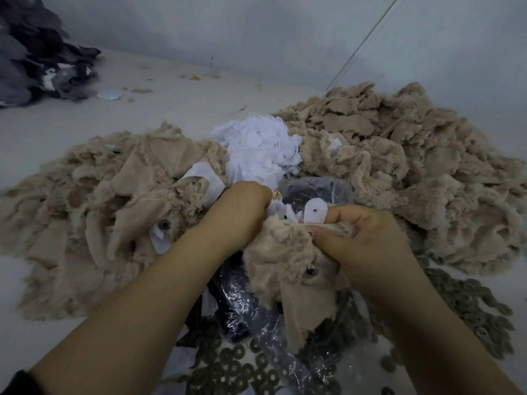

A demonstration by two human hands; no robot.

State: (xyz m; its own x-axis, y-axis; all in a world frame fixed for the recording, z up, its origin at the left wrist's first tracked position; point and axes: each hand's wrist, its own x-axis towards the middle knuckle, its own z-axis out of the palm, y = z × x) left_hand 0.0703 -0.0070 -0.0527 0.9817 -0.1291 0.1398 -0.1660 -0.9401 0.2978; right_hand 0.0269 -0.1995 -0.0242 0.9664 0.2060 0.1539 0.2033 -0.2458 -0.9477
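I hold a beige plush fabric piece [281, 260] with a plastic toy eye [310, 271] set in it, low in the middle of the view. My right hand [368, 243] pinches its upper edge together with a small white felt piece [315, 211] that has a dark hole. My left hand [242, 215] is curled at the piece's top left edge, gripping it; its fingertips are hidden.
Beige plush pieces lie heaped at left [94, 209] and right [413, 172], with white felt cut-outs [256, 149] between them. A clear bag of dark parts [316, 189] sits behind my hands. Several brown ring washers [242, 372] lie in front. Dark fabric [31, 52] is piled far left.
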